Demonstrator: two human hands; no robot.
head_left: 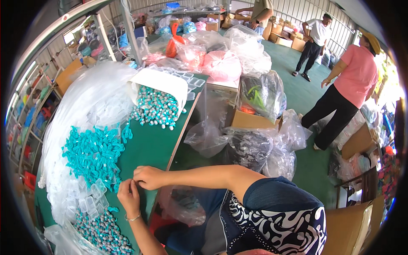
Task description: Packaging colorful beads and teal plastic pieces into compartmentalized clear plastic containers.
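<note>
So this looks like fiddly fingertip work. Left hand [128,197] and right hand [149,177] are both curled nearly closed, fingertips meeting over the edge of the green table [144,146]. Can't honestly tell if anything's pinched in there; it's too small from this angle. I'd let one hand steady the piece while the other does the fine pushing, and keep both low over the table so a dropped bit lands there, not on the floor.

The teal bits [94,155] sit in a loose heap just beyond the hands: bright, thin, kinda loopy, all tangled up. I'd lift them singly. Grey-and-teal knobs [157,106] spill from a tipped white bin [170,82], more lie nearer the person, and clear boxes [90,204] sit between.
</note>
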